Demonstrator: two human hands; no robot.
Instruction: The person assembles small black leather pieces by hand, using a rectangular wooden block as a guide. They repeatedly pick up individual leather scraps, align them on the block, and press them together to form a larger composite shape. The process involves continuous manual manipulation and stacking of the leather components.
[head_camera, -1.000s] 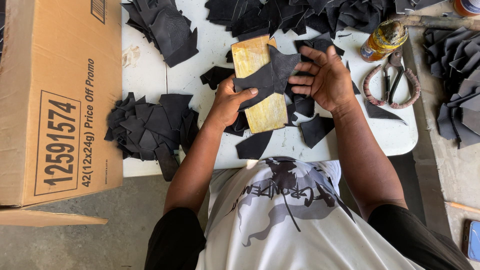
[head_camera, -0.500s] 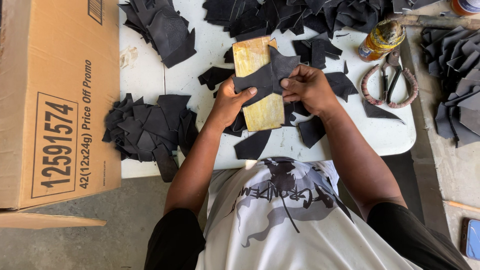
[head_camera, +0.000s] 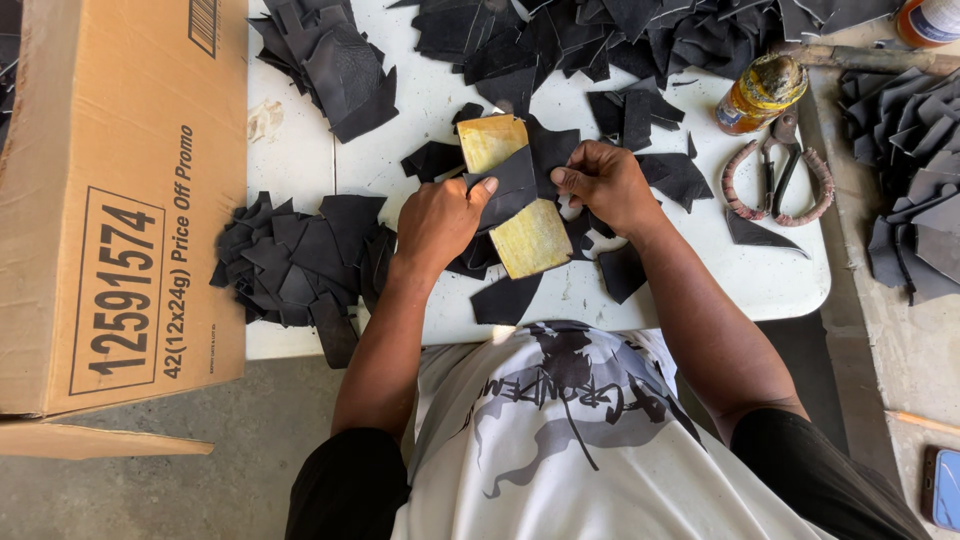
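Note:
A yellow glue-stained board (head_camera: 532, 240) lies on the white table (head_camera: 760, 275) in front of me. Across its middle lies a black leather piece (head_camera: 515, 180). My left hand (head_camera: 437, 222) rests at the board's left side, thumb pressing on the leather piece. My right hand (head_camera: 603, 182) pinches the same piece at its right end, fingers curled on it. More black leather scraps lie under and around the board.
A heap of black leather pieces (head_camera: 295, 262) sits at the table's left, more heaps along the far edge (head_camera: 600, 30) and on the right (head_camera: 915, 160). A glue jar (head_camera: 760, 93) and scissors (head_camera: 775, 180) lie right. A cardboard box (head_camera: 120, 200) stands left.
My right hand has closed from spread fingers onto the leather piece's right end. The piece has been laid flatter across the board. My left hand has stayed put.

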